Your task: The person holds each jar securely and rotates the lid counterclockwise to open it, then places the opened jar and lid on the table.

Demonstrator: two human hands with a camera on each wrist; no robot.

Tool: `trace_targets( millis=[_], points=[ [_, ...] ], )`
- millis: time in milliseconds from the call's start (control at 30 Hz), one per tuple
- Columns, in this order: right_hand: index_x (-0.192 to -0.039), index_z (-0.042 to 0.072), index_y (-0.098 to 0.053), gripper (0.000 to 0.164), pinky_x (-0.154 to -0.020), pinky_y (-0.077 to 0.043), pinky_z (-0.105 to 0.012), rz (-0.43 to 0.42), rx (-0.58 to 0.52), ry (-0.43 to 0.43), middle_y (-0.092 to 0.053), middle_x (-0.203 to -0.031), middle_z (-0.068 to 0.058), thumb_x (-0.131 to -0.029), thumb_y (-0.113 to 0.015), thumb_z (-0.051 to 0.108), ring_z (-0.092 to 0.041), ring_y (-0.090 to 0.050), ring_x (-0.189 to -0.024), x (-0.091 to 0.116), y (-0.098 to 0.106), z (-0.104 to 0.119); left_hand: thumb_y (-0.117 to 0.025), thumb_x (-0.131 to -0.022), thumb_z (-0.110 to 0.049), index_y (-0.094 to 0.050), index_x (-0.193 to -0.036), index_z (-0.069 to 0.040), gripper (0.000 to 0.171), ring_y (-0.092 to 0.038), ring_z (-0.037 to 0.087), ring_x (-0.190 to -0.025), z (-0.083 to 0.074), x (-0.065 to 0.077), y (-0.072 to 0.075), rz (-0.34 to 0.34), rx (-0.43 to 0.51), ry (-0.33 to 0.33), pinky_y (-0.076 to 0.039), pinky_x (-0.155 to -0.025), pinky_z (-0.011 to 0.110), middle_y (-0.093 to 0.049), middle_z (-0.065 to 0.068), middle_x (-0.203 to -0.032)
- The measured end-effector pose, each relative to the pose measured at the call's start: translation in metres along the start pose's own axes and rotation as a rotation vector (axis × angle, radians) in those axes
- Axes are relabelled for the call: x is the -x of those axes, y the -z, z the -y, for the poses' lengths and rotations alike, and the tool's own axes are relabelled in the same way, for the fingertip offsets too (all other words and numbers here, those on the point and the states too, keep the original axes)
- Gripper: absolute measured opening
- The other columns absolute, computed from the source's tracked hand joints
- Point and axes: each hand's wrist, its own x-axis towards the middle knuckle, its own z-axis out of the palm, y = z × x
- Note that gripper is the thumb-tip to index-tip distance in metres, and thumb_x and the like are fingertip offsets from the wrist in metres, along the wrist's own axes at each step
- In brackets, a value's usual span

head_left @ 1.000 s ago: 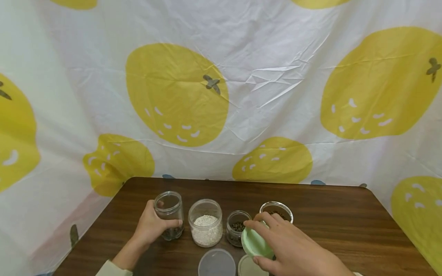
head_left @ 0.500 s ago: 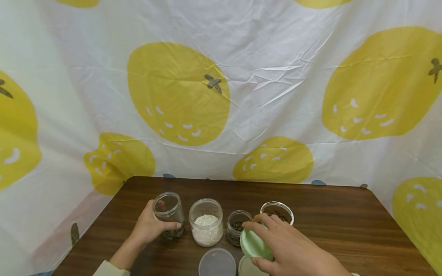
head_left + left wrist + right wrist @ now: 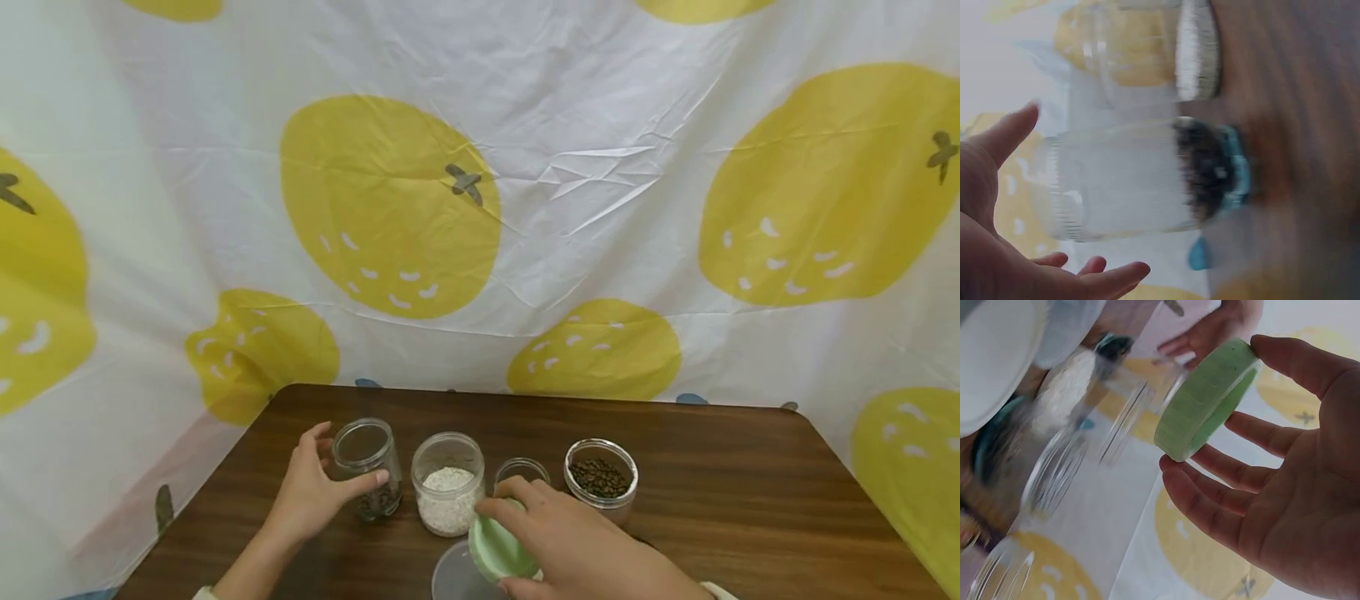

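My left hand (image 3: 311, 492) is spread beside a tall clear glass jar (image 3: 367, 454) without a lid. Dark bits lie at the jar's bottom. In the left wrist view the thumb and fingers stand wide around this jar (image 3: 1125, 181), apart from its wall. With fingertips and thumb, my right hand (image 3: 577, 533) pinches a light green round lid (image 3: 497, 550) by its rim, tilted. The right wrist view shows that lid (image 3: 1207, 394) with its hollow side toward the palm. Under the right hand, a small open jar (image 3: 522, 468) is mostly covered.
Between the hands stands an open jar of white flakes (image 3: 448, 498). An open jar of brown beans (image 3: 600, 482) is at the right. A translucent lid (image 3: 452, 575) lies in front, partly behind the green lid. A lemon-print cloth (image 3: 390, 208) hangs behind the wooden table (image 3: 735, 475).
My right hand has carried the green lid leftward, uncovering the jar of beans and covering the small jar. My left hand has loosened from the tall jar, its fingers spreading.
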Motion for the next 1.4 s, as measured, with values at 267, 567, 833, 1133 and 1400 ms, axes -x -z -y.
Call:
trace_targets(
  millis=[267, 567, 833, 1133, 1400],
  points=[
    [-0.147, 0.024, -0.045, 0.061, -0.084, -0.053, -0.026, 0.054, 0.012, 0.078, -0.05, -0.139, 0.004, -0.095, -0.067, 0.048, -0.012, -0.055, -0.117, -0.038, -0.006, 0.024, -0.053, -0.104, -0.043, -0.038, -0.146, 0.0, 0.062, -0.046, 0.048, -0.133, -0.021, 0.014, 0.01, -0.166, -0.027, -0.107, -0.045, -0.105, 0.059, -0.044, 0.025, -0.142],
    [-0.142, 0.026, -0.049, 0.059, -0.076, -0.051, -0.021, 0.084, -0.001, 0.111, -0.054, -0.132, 0.003, -0.091, -0.073, 0.043, -0.007, -0.058, -0.107, -0.077, -0.034, 0.033, -0.05, -0.106, -0.029, -0.054, -0.134, -0.001, 0.04, -0.056, 0.038, -0.123, -0.02, 0.015, 0.009, -0.284, -0.082, -0.177, -0.048, -0.095, 0.049, -0.056, 0.021, -0.129],
    [-0.136, 0.024, -0.054, 0.057, -0.067, -0.045, -0.014, 0.164, -0.024, 0.113, -0.058, -0.121, 0.006, -0.087, -0.08, 0.039, 0.0, -0.056, -0.088, -0.107, -0.066, 0.037, -0.044, -0.108, -0.03, -0.05, -0.137, 0.0, 0.043, -0.052, 0.04, -0.128, -0.009, 0.009, 0.01, -0.227, -0.071, -0.102, -0.046, -0.098, 0.053, -0.054, 0.023, -0.133],
    [-0.135, 0.024, -0.054, 0.058, -0.063, -0.048, -0.018, 0.301, -0.043, 0.053, -0.059, -0.116, 0.006, -0.088, -0.074, 0.051, -0.003, -0.058, -0.08, -0.128, -0.097, 0.044, -0.044, -0.108, -0.029, -0.047, -0.138, 0.002, 0.043, -0.052, 0.04, -0.127, -0.002, 0.005, 0.006, -0.209, -0.047, -0.085, -0.044, -0.1, 0.052, -0.052, 0.024, -0.133],
    [-0.134, 0.026, -0.057, 0.052, -0.061, -0.049, -0.02, 0.33, 0.016, 0.047, -0.061, -0.116, 0.007, -0.09, -0.072, 0.05, -0.005, -0.061, -0.083, -0.142, -0.115, 0.046, -0.04, -0.109, -0.026, -0.044, -0.14, 0.004, 0.043, -0.052, 0.047, -0.127, -0.002, 0.006, 0.007, -0.19, -0.042, -0.091, -0.043, -0.104, 0.058, -0.049, 0.027, -0.135]
  ],
)
